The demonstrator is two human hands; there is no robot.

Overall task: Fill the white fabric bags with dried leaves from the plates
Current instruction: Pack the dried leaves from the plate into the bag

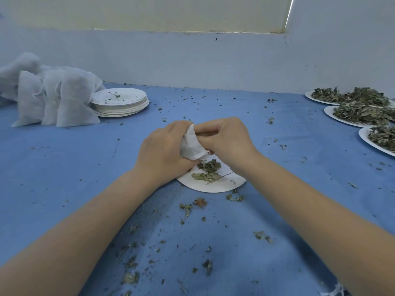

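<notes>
Bags [53, 99] left of plate stack [120, 102]

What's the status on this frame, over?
Left hand and right hand both grip the white bag over the near plate. Some dried leaves left on it. Three full plates wait at right. Nothing blocking.

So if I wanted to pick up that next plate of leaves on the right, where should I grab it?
Probably the bare rim of the nearest full plate, from its left side. The leaves heap toward its middle and right, the left edge is clear, and a thumb-over, fingers-under grip should keep it level.
</notes>
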